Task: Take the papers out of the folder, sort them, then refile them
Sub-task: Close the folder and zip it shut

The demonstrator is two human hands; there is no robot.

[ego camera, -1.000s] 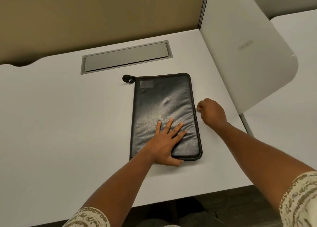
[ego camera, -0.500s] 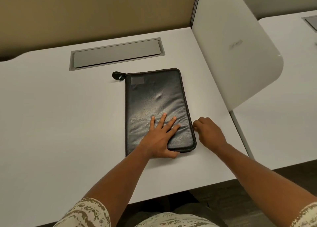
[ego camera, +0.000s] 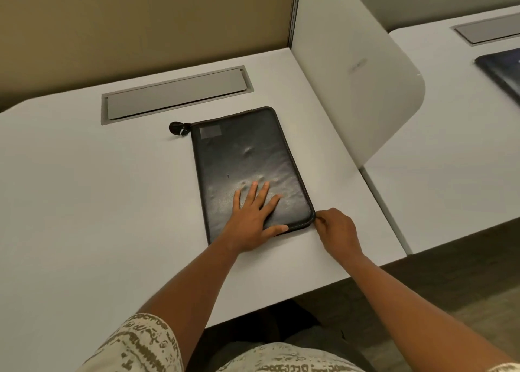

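Left hand [ego camera: 254,217] lay flat on the near end of the black, padded, zip-around folder [ego camera: 247,163], fingers straight and spread, palm down, thumb along the folder's near edge. It pressed on the cover and curled round nothing.

Right hand [ego camera: 336,228] sat at the folder's near right corner, fingers curled, fingertips pinched together right against the zip edge. The zip slider itself was too small to make out, so whether the pinch held it cannot be told; the hand was clenched at that corner, touching the folder's border.

The folder lay flat and closed on the white desk top [ego camera: 84,203], long axis running away from the person, slightly angled. A grey rectangular patch [ego camera: 209,132] showed on its far left corner. A small black round pull tab [ego camera: 176,128] stuck out from that same far left corner and rested on the desk. The cover showed a few dents near the middle. No papers were visible outside it.

Beyond the folder, a long grey metal cable-tray lid [ego camera: 177,94] was set flush in the desk. A beige partition wall [ego camera: 140,20] stood behind the desk, and a white rounded divider panel [ego camera: 351,76] stood along the right side. A second white desk [ego camera: 450,146] lay past the divider, with a dark flat object [ego camera: 503,70] at its right edge, partly cut off. Both short sleeves [ego camera: 140,346] carried a cream and brown print.
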